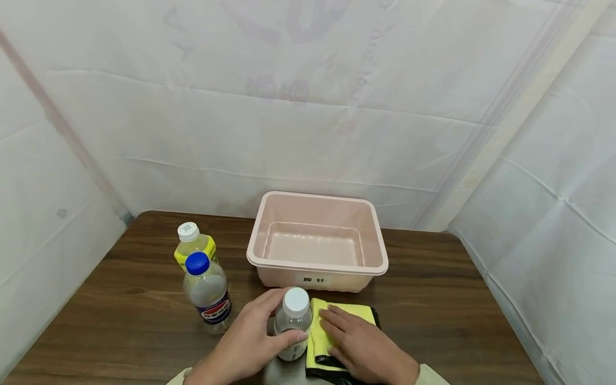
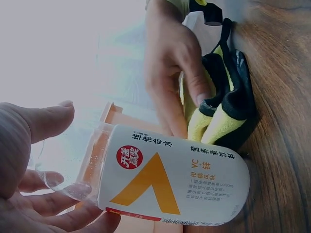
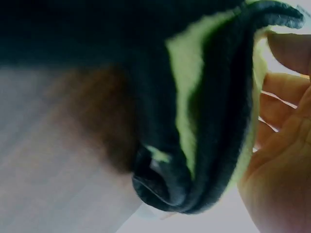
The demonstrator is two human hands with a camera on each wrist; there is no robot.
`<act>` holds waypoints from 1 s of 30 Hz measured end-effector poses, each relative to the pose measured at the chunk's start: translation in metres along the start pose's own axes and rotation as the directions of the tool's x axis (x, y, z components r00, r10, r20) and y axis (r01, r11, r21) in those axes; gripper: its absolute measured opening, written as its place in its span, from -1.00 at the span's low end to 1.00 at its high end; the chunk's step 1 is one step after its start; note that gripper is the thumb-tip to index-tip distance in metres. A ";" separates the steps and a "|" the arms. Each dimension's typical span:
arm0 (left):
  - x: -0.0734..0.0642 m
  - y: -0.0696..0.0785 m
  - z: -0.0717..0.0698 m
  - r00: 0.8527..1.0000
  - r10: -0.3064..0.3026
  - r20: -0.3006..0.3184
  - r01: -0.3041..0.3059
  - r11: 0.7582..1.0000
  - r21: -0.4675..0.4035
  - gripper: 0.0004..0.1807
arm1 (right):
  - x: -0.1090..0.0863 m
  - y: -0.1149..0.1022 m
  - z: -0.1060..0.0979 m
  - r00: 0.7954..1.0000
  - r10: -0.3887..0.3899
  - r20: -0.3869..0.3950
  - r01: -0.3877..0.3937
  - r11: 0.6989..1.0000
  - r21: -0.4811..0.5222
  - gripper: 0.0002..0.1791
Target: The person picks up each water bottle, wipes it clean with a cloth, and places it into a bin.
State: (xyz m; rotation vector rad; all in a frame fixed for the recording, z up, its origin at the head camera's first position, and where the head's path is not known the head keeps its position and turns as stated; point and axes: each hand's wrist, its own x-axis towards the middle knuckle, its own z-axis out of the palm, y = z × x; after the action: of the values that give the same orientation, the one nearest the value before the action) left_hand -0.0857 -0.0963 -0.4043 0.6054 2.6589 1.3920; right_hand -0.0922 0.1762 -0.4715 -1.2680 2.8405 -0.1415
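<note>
Just in front of the pink bin, a clear drink bottle with a white cap and a white label [image 2: 146, 179] stands upright. My left hand [image 1: 252, 334] is curved round it, fingers on the far side and thumb on the near side. In the left wrist view the thumb is spread a little off the bottle's clear upper part. A yellow cloth with black edging [image 1: 358, 310] lies folded right beside the bottle. My right hand [image 1: 358, 345] rests on the cloth with its fingers extended. In the right wrist view the cloth's folded layers [image 3: 189, 111] show close up.
The pink plastic bin [image 1: 317, 272], with a label on its front, stands at the back against a white sheet wall [image 1: 308, 139]. To the left are a blue-capped bottle [image 1: 207, 291] and a white-capped bottle with a yellow label [image 1: 190, 240]. The table [image 1: 433, 299] is dark wood.
</note>
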 end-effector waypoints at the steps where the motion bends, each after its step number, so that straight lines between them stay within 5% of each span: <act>1: 0.000 0.000 0.000 1.000 -0.001 0.003 0.001 1.000 -0.002 -0.27 | -0.001 -0.001 0.001 0.999 0.014 0.035 -0.015 1.000 0.020 -0.40; 9: 0.000 0.001 -0.001 1.000 -0.007 0.010 0.007 1.000 -0.017 -0.27 | -0.005 -0.006 0.005 0.994 0.066 0.090 -0.072 0.995 0.074 -0.18; 20: -0.002 0.001 0.000 1.000 0.021 -0.024 -0.021 1.000 -0.015 -0.28 | -0.012 -0.008 -0.006 0.997 0.055 -0.049 -0.058 0.996 -0.064 -0.17; 30: -0.003 0.000 0.001 0.996 0.060 -0.070 -0.060 0.998 0.000 -0.32 | -0.017 -0.010 -0.023 0.980 0.018 -0.196 -0.061 0.975 -0.215 -0.15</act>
State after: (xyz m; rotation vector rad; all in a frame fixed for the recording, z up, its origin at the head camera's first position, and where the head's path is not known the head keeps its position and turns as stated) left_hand -0.0822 -0.0967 -0.4049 0.6530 2.7146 1.4571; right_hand -0.0753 0.1839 -0.4481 -1.2987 3.1198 0.0565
